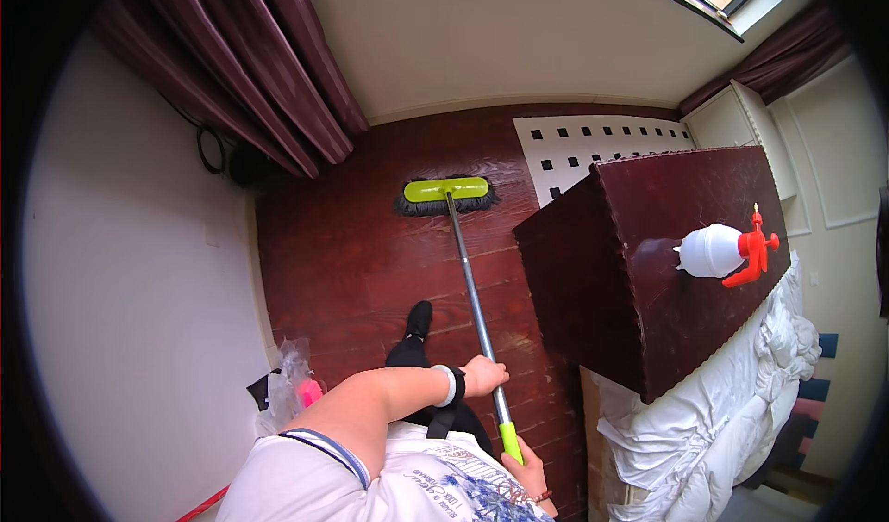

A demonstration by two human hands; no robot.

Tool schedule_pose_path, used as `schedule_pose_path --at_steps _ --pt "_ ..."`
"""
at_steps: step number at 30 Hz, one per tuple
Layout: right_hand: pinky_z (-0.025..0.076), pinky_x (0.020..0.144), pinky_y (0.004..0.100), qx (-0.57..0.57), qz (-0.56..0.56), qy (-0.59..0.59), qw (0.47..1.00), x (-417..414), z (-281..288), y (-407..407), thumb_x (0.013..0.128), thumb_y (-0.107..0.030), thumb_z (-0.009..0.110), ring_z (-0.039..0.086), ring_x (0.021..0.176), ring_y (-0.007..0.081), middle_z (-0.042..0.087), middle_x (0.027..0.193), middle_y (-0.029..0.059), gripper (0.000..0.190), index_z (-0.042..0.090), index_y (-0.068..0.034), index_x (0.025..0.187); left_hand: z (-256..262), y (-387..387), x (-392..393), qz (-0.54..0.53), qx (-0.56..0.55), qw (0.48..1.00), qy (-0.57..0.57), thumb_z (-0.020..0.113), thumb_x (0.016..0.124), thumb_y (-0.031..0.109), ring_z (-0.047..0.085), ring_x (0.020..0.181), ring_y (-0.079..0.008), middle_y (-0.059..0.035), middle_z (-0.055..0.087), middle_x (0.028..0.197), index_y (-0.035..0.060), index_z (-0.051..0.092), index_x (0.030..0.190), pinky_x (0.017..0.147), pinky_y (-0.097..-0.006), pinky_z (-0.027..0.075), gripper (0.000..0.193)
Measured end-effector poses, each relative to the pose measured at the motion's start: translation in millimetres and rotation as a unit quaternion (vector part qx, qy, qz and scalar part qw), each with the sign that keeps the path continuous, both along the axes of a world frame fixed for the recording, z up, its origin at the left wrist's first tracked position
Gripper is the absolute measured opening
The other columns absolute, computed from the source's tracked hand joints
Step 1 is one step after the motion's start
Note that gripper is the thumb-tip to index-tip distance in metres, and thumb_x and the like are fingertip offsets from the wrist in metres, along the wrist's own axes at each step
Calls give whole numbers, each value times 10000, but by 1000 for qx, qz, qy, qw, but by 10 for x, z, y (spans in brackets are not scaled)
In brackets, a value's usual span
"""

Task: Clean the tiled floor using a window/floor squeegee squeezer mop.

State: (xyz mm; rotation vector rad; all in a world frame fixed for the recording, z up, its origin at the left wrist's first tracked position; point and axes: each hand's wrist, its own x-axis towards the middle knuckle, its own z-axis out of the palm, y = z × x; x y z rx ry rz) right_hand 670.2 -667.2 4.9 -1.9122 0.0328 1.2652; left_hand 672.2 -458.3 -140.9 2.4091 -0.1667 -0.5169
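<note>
A broom with a lime-green head [446, 189] and dark grey bristles rests on the dark red wooden floor [333, 258] ahead of me. Its metal handle [471, 286] slants back towards my body and ends in a lime-green grip [510, 441]. Partway up the metal pole, my left hand [485, 376] is closed around it, with a white band and a dark strap at the wrist. Lower down, my right hand [529, 470] holds the green grip, a beaded bracelet on that wrist.
On my right stands a dark red cabinet [694, 196] with a white spray bottle [710, 251] on top. Beyond it lie a white patterned mat [538, 150] and white bedding [667, 439]. Purple curtains [278, 71] hang at the far left. Plastic bags [292, 376] sit by the left wall.
</note>
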Motion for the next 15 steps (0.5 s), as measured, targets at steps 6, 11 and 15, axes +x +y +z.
schedule_pose_path --at_steps 6,11,15 --pt "235 318 181 -5 -83 118 990 310 -287 950 827 -56 556 307 377 25 425 593 -33 472 430 -138 1274 -54 718 246 110 46 993 20 516 786 125 598 840 -292 -102 554 900 78 578 878 706 -401 486 121" --pt "270 325 176 21 -69 93 993 556 -591 1690 833 -72 556 344 386 26 449 602 -29 429 454 -129 1245 -167 1229 337 199 57 978 -35 511 792 135 567 863 -291 -94 519 988 56 569 880 704 -407 482 131" --pt "255 321 182 33 -90 87 992 725 -759 2152 826 -88 580 341 384 27 443 586 -33 416 472 -139 1224 24 1594 487 235 54 970 -27 500 789 106 562 902 -327 -129 464 1257 39 569 961 762 -404 485 197"
